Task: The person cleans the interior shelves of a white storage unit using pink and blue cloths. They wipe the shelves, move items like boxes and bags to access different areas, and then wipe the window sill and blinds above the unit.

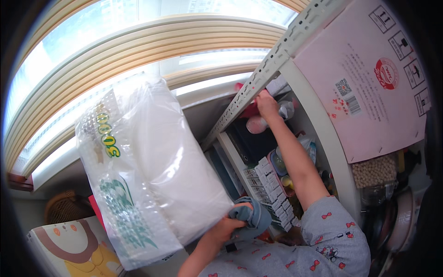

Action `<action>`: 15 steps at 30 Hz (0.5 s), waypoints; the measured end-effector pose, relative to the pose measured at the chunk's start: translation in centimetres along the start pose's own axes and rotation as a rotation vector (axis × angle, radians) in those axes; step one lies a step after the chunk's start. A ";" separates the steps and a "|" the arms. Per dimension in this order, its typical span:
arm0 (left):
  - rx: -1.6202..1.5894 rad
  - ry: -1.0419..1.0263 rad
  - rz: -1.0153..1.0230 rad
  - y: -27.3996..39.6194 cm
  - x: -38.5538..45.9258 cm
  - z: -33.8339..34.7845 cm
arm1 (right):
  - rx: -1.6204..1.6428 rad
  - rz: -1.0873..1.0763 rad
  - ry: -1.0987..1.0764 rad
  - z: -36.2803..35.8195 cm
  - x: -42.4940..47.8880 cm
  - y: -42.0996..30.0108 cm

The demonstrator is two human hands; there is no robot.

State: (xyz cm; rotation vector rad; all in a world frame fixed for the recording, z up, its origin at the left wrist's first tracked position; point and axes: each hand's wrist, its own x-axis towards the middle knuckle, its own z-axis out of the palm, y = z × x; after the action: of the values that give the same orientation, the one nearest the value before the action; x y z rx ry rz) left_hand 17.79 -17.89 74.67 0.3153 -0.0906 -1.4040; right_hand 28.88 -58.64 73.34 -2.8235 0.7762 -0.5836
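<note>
My left hand grips a bunched grey-blue cloth close to my body. Just past it lies the lower right corner of a large clear plastic bag packed with something white and soft. My right arm reaches over a shelf, and my right hand is closed around a red item, perhaps a cloth. A perforated metal shelf upright partly hides that item, and its far end is blurred. Beneath the right wrist a pink-and-clear bottle lies on the shelf.
A pink carton bearing print sits on the shelving at right, above a container of pale round beads. Small white boxes stand in rows below my right forearm. A cartoon-printed box and a wicker basket occupy the lower left.
</note>
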 end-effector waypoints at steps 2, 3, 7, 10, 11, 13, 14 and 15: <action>0.066 0.106 -0.009 0.5 -0.8 0.6 | -0.095 0.091 -0.049 -0.3 0.5 2.1; 0.063 0.105 -0.007 0.0 -0.8 -0.7 | -0.154 0.100 -0.057 -0.7 0.6 1.9; 0.009 0.183 0.001 -1.3 -1.5 -2.9 | -0.263 0.102 -0.140 -1.3 1.6 1.7; 0.081 0.215 0.002 -1.5 -1.6 -3.7 | -0.108 0.078 -0.078 -2.1 1.7 3.1; 0.151 0.272 0.009 -1.4 -1.8 -3.3 | 0.033 0.057 -0.010 -2.7 1.5 4.3; 0.222 0.214 0.010 -0.1 -1.8 -2.8 | 0.355 0.134 0.137 -4.0 1.1 5.9; 0.223 0.099 0.006 1.4 -1.5 -2.9 | 0.573 0.258 0.234 -5.0 0.9 6.2; 0.222 0.059 0.006 1.8 -1.4 -3.1 | 0.777 0.353 0.333 -5.9 1.0 6.1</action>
State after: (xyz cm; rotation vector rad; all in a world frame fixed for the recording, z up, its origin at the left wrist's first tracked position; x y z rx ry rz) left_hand 20.09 -15.81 72.40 0.5394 -0.1994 -1.3800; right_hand 24.45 -64.64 77.53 -1.8613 0.8348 -1.0312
